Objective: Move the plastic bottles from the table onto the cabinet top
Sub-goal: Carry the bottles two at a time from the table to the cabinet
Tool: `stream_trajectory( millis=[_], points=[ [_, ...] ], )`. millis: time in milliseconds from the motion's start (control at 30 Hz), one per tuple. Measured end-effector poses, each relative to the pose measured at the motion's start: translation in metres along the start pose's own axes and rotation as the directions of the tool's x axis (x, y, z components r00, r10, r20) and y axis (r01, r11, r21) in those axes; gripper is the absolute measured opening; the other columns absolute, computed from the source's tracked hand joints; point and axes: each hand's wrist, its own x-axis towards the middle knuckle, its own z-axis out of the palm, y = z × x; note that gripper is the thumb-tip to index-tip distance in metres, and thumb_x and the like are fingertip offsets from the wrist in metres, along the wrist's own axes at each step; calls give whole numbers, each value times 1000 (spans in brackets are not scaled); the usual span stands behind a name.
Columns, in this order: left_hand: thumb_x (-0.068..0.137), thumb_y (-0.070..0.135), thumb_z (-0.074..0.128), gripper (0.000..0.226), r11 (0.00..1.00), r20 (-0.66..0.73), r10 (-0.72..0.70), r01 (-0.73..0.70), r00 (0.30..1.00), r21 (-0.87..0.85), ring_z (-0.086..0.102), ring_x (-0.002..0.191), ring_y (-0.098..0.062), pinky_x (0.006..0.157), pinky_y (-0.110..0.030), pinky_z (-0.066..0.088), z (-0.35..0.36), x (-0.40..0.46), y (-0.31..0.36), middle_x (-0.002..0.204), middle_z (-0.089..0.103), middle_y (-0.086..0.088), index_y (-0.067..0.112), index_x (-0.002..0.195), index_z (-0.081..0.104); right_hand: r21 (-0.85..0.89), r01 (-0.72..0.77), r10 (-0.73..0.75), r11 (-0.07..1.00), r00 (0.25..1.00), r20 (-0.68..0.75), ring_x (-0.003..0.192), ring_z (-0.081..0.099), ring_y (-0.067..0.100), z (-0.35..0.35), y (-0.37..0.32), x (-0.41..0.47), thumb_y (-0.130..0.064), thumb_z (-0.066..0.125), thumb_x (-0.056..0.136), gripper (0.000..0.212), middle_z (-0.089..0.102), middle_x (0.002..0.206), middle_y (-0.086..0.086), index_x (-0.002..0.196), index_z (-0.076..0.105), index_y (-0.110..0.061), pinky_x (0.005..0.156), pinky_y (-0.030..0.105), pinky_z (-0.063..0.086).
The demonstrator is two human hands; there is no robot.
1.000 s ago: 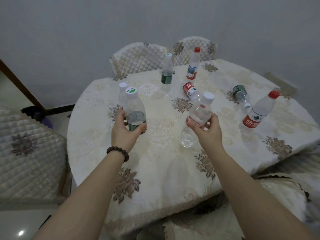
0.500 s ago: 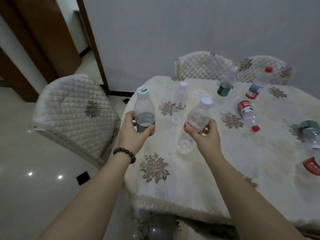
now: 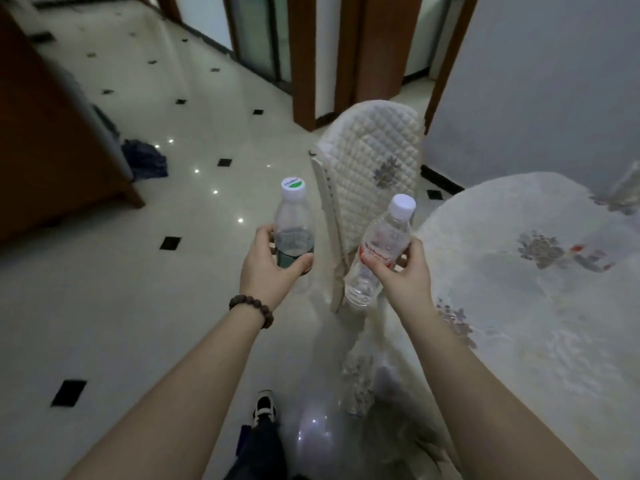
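My left hand (image 3: pixel 268 268) grips a clear bottle with a green label (image 3: pixel 293 220) and a white cap, held upright over the floor. A clear bottle with a red label (image 3: pixel 382 244) is tilted in my right hand (image 3: pixel 403 275), left of the table edge. The round table with a cream floral cloth (image 3: pixel 519 306) lies at the right. A dark wooden cabinet (image 3: pixel 48 140) stands at the far left; its top is out of view. Blurred bottles show at the table's far right edge (image 3: pixel 588 259).
A quilted white chair (image 3: pixel 377 161) stands just beyond the bottles. Glossy tiled floor (image 3: pixel 121 289) spreads to the left. A dark cloth heap (image 3: pixel 145 159) lies by the cabinet. Wooden door frames (image 3: pixel 304 57) stand at the back. My shoe (image 3: pixel 264 407) is below.
The view has swung left, away from the table and toward the floor and the cabinet. Both hands still carry their bottles, which are now off the table's left edge.
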Motion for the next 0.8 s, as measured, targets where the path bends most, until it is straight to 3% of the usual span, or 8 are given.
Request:
stream_trajectory(
  millis=[100, 167, 300, 500, 667, 800],
  points=[
    [65, 41, 81, 62, 998, -137, -55, 60, 989, 27, 58, 99, -9, 84, -39, 54, -51, -4, -29, 109, 56, 13, 29, 114, 45, 44, 6, -13, 999, 988, 151, 83, 61, -13, 55, -8, -2, -13, 80, 73, 51, 61, 98, -16, 114, 50, -15, 72, 7, 49],
    [65, 41, 81, 62, 995, -227, -89, 99, 970, 33, 57, 98, -9, 84, -37, 53, -86, -8, -45, 109, 56, 13, 28, 114, 45, 46, 17, -28, 999, 970, 242, 80, 62, -10, 92, -15, -6, -10, 80, 73, 47, 62, 95, -13, 110, 51, -13, 72, 8, 49],
    [66, 39, 81, 61, 984, -398, -157, 176, 904, 12, 57, 98, -9, 83, -33, 52, -155, -16, -75, 110, 56, 13, 28, 115, 45, 54, 14, -34, 998, 911, 411, 83, 66, 10, 169, -26, -15, -12, 81, 72, 44, 66, 99, 5, 105, 52, -12, 80, 30, 55],
    [69, 39, 81, 67, 957, -588, -244, 290, 771, -17, 55, 102, -12, 83, -29, 49, -258, -33, -130, 115, 53, 9, 23, 122, 44, 28, 58, -63, 998, 791, 609, 91, 66, 16, 297, -44, -49, -22, 83, 71, 52, 66, 104, 4, 112, 52, -18, 82, 34, 56],
    [67, 41, 81, 71, 935, -697, -303, 344, 649, -86, 55, 104, -13, 83, -37, 54, -356, -43, -187, 119, 54, 7, 25, 124, 43, 20, 141, -114, 990, 698, 707, 75, 59, -2, 421, -58, -94, -21, 82, 71, 47, 62, 92, -7, 107, 52, -20, 79, 29, 53],
    [68, 40, 80, 67, 921, -765, -323, 372, 557, -117, 55, 102, -11, 82, -28, 49, -442, -46, -228, 118, 56, 7, 23, 122, 45, 20, 194, -136, 981, 606, 784, 95, 60, 10, 526, -71, -138, -28, 82, 71, 51, 62, 101, -9, 111, 51, -22, 84, 30, 52]
  ],
)
